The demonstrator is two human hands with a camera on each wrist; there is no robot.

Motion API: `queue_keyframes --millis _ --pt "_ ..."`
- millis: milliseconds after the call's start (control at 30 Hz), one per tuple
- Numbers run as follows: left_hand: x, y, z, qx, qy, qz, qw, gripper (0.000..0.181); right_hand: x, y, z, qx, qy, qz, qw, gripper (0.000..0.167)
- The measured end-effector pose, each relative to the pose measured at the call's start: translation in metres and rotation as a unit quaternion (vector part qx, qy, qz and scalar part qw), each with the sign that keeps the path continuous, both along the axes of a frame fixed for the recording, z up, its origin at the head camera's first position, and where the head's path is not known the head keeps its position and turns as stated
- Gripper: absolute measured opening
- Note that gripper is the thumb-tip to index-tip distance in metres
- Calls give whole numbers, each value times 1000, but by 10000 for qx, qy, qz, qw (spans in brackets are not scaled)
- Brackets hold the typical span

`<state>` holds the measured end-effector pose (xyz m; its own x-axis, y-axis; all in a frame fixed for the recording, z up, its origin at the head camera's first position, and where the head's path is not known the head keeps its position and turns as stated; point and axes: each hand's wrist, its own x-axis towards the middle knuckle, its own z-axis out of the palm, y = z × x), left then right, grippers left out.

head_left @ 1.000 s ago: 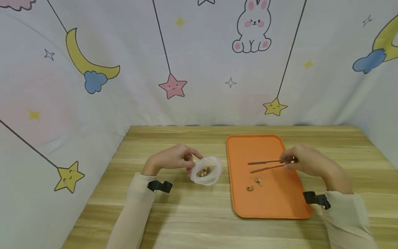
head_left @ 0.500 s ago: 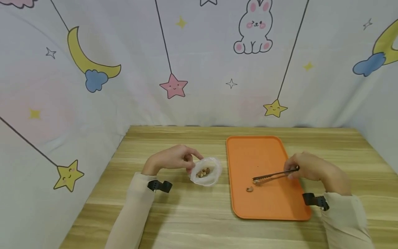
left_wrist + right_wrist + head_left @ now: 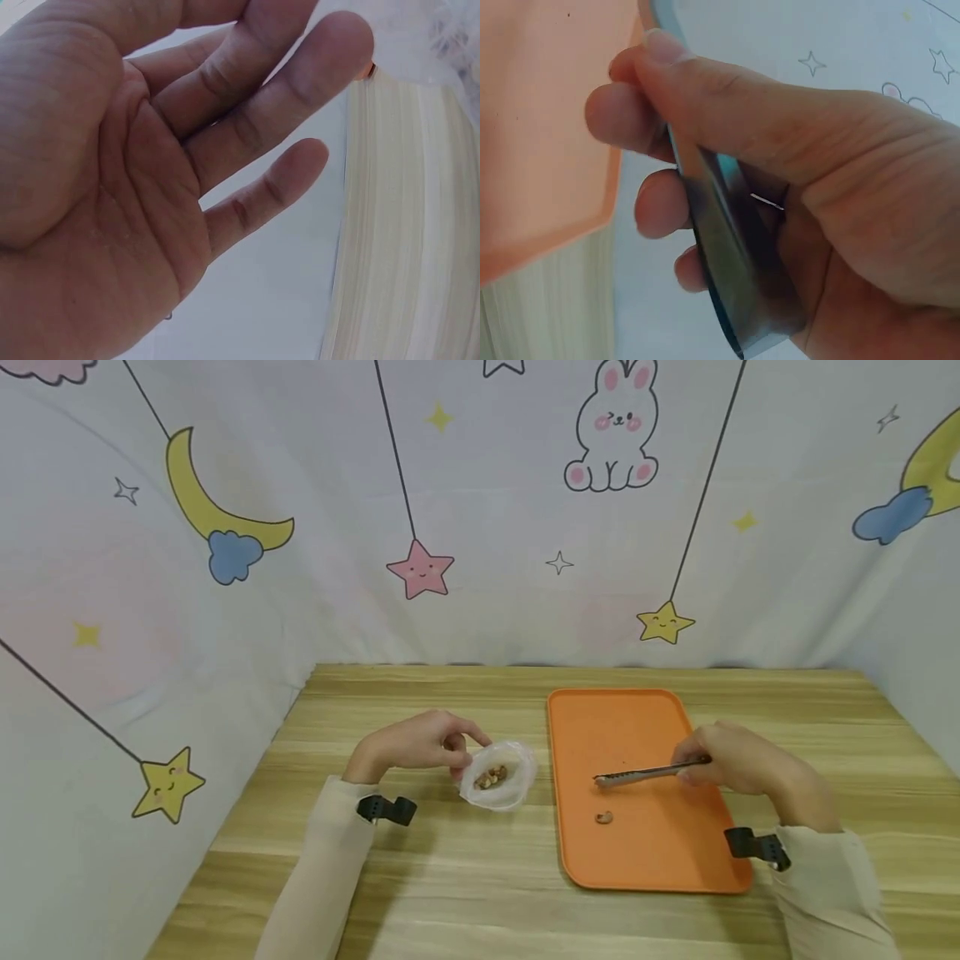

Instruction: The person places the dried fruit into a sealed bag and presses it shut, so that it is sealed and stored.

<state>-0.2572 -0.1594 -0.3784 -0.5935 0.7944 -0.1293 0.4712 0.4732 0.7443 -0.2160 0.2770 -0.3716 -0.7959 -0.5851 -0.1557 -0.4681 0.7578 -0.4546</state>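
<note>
My left hand (image 3: pixel 420 739) pinches the rim of a clear plastic bag (image 3: pixel 519 789) between thumb and fingers. Several cashews (image 3: pixel 491 777) lie inside its round opening. In the left wrist view the other fingers (image 3: pixel 277 176) are spread, and a bit of the bag (image 3: pixel 420 37) shows at top right. My right hand (image 3: pixel 738 764) grips metal tongs (image 3: pixel 648 772) over the orange tray (image 3: pixel 652 864). Their arms are squeezed together, with a pale cashew (image 3: pixel 602 782) apparently between the tips. A single cashew (image 3: pixel 603 817) lies on the tray below them.
The tray lies on a wood-grain table (image 3: pixel 465 885), to the right of the bag. A white cloth (image 3: pixel 495 618) printed with stars, moons and a rabbit hangs behind the table. Black wrist straps (image 3: pixel 386 809) sit over both sleeves.
The tongs came down onto one of two cashews on the tray, squeezed together, and moved up and left with it. The left hand and bag have hardly moved.
</note>
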Motion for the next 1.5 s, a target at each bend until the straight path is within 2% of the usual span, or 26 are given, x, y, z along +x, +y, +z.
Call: queue_keyframes --millis 167,300,467,667,1100,1267,1500 --pt "0 1 -1 12 0 -62 10000 31 0 -9 3 -340 80 49 9994 11" --pt "-1 3 -1 61 -7 -139 9999 31 2 -18 8 -494 708 150 9962 8" --pt "-1 3 -3 56 -51 -115 9999 31 7 -34 11 -675 1596 187 9847 11" --pt "-1 7 -2 2 -15 -102 9999 31 11 -52 13 -892 2113 110 9733 14" --pt "0 8 -1 -66 23 -107 9999 36 16 -82 7 -1289 2208 510 9654 16" --pt "-1 8 -3 -92 80 -135 9998 34 15 -81 4 -1210 2030 377 9709 19" --pt "-1 6 -4 -81 85 -138 9998 34 14 -70 10 -1198 1831 234 9755 21"
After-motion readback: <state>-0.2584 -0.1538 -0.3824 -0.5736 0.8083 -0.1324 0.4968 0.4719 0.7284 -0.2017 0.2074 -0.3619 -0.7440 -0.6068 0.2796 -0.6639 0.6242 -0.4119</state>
